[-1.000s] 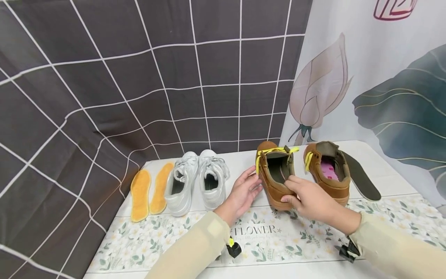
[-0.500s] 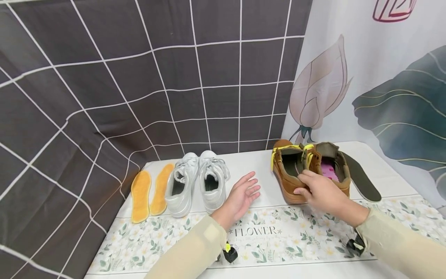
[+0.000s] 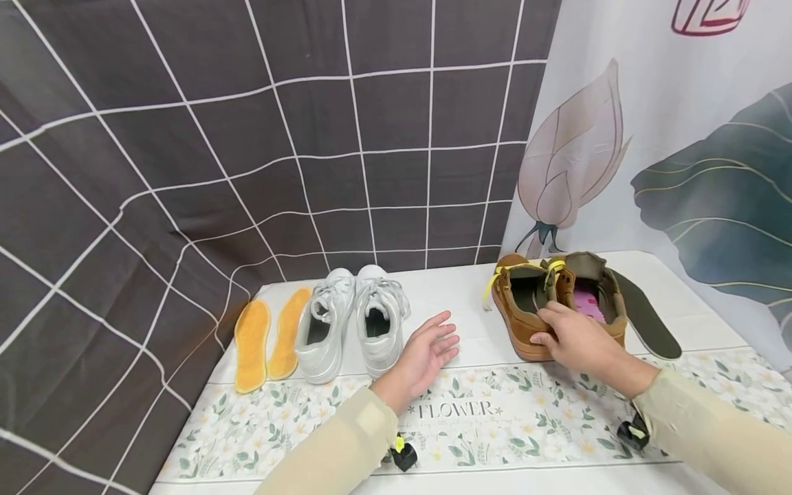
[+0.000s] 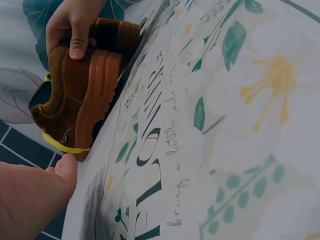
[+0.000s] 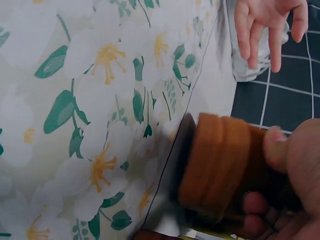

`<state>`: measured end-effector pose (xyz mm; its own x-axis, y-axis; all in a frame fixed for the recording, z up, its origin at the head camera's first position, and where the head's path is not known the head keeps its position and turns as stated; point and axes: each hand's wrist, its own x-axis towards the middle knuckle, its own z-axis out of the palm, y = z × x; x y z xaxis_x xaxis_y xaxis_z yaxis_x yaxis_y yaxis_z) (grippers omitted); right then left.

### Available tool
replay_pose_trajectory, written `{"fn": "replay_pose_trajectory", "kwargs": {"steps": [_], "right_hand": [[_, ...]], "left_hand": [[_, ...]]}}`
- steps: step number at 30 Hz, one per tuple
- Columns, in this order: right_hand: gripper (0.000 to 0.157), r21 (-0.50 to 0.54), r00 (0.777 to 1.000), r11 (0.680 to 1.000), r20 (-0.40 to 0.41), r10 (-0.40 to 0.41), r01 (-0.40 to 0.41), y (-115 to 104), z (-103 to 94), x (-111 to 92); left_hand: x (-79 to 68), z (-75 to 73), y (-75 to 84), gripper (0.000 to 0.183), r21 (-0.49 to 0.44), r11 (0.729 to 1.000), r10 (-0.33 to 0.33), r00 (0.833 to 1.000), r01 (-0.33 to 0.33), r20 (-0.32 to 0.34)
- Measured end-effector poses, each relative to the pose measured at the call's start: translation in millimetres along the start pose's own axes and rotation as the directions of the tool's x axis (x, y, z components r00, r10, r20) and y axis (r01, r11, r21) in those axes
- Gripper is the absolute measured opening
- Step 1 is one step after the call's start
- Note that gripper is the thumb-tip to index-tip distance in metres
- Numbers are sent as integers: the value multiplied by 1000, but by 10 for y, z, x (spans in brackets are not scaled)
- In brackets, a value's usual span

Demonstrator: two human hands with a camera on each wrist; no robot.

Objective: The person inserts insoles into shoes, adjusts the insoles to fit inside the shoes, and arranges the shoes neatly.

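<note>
My right hand (image 3: 578,338) grips the heel of a brown shoe (image 3: 516,323) with yellow laces, thumb on the outside of the heel. In the right wrist view the thick sole (image 5: 212,165) of this shoe appears tilted up from the floral mat. Right beside it, overlapping in the head view, stands a second brown shoe (image 3: 612,313) with a pink insole (image 3: 586,301) inside, partly hidden by the hand. My left hand (image 3: 423,354) holds nothing, its fingers extended to the right of the white sneakers (image 3: 379,344).
Two yellow insoles (image 3: 251,347) lie at the left of the table. A dark insole (image 3: 652,326) lies right of the brown shoes. Floral cloth (image 3: 458,440) with lettering covers the front part. A dark grid curtain (image 3: 396,172) and a white printed one rise behind.
My right hand has carried the brown shoe to the right, up against the other brown shoe. My left hand has come away from the shoe and now stays nearly still.
</note>
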<state>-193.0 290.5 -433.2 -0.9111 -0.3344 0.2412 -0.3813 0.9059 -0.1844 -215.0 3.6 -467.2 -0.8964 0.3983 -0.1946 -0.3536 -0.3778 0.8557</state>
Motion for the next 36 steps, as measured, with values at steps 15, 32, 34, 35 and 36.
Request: {"fn": "replay_pose_trajectory", "kwargs": {"steps": [15, 32, 34, 35, 36], "right_hand": [[54, -2, 992, 996, 83, 93, -93, -50, -19, -33], [42, -33, 995, 998, -88, 43, -46, 73, -229, -242], [36, -62, 993, 996, -109, 54, -61, 114, -265, -270], [32, -80, 991, 994, -120, 65, -75, 137, -282, -282], [29, -97, 989, 991, -126, 79, -91, 162, -299, -295]], "left_hand": [[-7, -35, -37, 60, 41, 999, -8, 1000, 8, 21], [-89, -94, 13, 57, 108, 994, -10, 1000, 9, 9], [-98, -110, 11, 56, 112, 994, -4, 1000, 4, 5], [-102, -119, 11, 56, 119, 993, -1, 1000, 0, 6], [-105, -130, 12, 55, 127, 992, 3, 1000, -4, 7]]}}
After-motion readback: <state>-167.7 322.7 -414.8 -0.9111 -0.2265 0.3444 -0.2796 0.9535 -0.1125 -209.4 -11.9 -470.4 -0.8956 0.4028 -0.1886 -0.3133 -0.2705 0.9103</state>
